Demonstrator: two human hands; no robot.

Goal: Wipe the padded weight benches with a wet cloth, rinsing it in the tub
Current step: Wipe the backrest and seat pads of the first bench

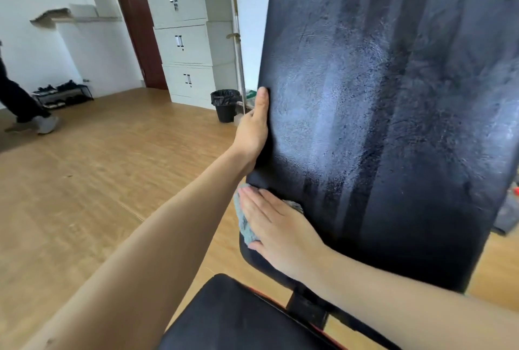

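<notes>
Two bare hands are being pressed against the black padded backrest point(387, 113) of a weight bench, which is being shown raised steeply, its surface streaked with wet, shiny patches. The left hand point(254, 127) is being curled around the backrest's left edge, the thumb lying on the front face and the other fingers being hidden behind the pad. The right hand point(276, 226) is being laid flat, fingers spread open and extended, on a grey cloth point(247, 226) that is being held against the lower left corner of the backrest. The black seat pad point(233, 318) is being seen below, near the bottom edge. A black bin point(225, 105), lined with a black bag, is being shown on the wooden floor point(92, 181) beside grey cabinets point(193, 37); its contents cannot be told.
</notes>
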